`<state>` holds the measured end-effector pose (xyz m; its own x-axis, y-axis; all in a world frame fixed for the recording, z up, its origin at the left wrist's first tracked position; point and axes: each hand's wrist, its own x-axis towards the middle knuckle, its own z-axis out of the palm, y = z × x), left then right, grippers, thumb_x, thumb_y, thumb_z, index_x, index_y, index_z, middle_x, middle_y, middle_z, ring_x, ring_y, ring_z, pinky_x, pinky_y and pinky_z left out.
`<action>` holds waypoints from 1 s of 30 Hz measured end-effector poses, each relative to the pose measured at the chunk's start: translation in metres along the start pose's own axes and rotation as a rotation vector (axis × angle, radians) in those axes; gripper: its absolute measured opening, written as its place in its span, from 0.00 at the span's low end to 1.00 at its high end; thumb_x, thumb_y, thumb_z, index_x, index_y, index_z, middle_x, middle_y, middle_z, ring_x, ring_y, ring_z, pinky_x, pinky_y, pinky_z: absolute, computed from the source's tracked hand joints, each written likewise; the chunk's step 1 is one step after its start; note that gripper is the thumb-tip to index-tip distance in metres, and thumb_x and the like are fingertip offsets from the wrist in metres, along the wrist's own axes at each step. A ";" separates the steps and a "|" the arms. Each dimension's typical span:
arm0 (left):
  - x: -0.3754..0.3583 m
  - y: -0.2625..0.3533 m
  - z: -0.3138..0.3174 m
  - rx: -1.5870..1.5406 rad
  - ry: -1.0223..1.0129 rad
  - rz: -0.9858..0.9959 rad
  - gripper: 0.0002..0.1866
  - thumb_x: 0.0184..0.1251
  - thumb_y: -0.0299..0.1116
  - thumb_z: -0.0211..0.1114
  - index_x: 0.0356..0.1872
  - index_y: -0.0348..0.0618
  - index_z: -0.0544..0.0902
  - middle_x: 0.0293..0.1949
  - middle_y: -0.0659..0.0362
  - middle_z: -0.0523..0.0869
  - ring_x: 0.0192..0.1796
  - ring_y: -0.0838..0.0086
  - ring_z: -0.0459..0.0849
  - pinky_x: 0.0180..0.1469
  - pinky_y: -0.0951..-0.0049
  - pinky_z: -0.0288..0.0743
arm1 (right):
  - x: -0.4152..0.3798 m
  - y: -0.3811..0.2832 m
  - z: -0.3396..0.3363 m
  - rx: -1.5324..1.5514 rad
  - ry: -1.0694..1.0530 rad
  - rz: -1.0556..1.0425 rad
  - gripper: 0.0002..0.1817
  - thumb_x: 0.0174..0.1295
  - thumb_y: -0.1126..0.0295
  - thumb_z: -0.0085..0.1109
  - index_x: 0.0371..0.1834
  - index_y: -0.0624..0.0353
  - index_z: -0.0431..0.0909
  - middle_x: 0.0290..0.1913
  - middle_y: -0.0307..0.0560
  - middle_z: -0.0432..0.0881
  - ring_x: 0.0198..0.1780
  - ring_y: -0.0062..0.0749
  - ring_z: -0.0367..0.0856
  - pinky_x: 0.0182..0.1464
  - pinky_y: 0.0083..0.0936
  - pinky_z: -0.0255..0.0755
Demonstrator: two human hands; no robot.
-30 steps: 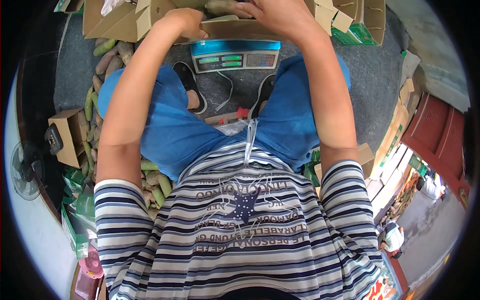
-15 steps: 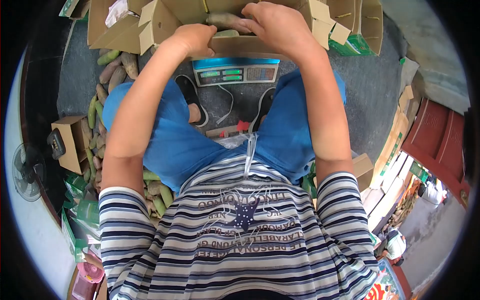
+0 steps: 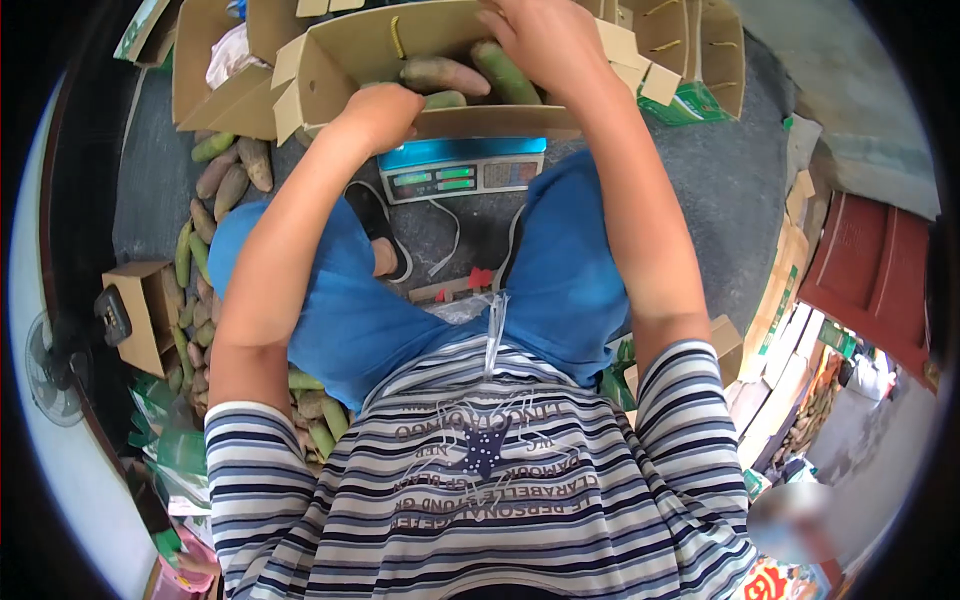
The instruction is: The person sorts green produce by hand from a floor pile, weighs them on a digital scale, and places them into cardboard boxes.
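An open cardboard box (image 3: 350, 48) rests on a blue-topped digital scale (image 3: 465, 172) in front of my knees. Inside lie a brownish tuber (image 3: 445, 76), a green one (image 3: 506, 72) and a smaller green one (image 3: 445, 100) by the near wall. My left hand (image 3: 378, 116) is at the box's near-left edge, fingers curled over it; what they grip is hard to see. Over the box's right part is my right hand (image 3: 525, 30), near its far side, with its fingertips partly cut off by the frame's top.
Many tubers (image 3: 232, 180) lie on the floor at the left. Another open box (image 3: 215, 95) stands at the upper left, and more boxes (image 3: 690, 60) at the upper right. A fan (image 3: 55, 370) is at the far left. Blurred at the lower right is a person (image 3: 795, 520).
My right hand has let go of the brownish tuber and moved up toward the box's far side. The green tuber beside it now shows. The view has shifted slightly.
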<state>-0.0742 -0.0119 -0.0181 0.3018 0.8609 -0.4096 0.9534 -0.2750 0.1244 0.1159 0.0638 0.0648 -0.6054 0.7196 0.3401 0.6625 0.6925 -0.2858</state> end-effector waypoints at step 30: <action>0.057 0.277 -0.035 0.433 0.104 0.901 0.03 0.50 0.28 0.58 0.23 0.46 0.80 0.25 0.55 0.82 0.34 0.61 0.84 0.37 0.62 0.76 | -0.368 0.189 -0.046 0.056 0.141 0.718 0.18 0.58 0.52 0.56 0.36 0.57 0.81 0.41 0.51 0.81 0.44 0.46 0.79 0.45 0.39 0.71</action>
<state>0.2070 -0.0236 0.0247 0.9285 0.2824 -0.2410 0.2912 -0.9567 0.0008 0.4840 -0.0730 -0.0729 0.0345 0.9861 0.1624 0.8490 0.0569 -0.5254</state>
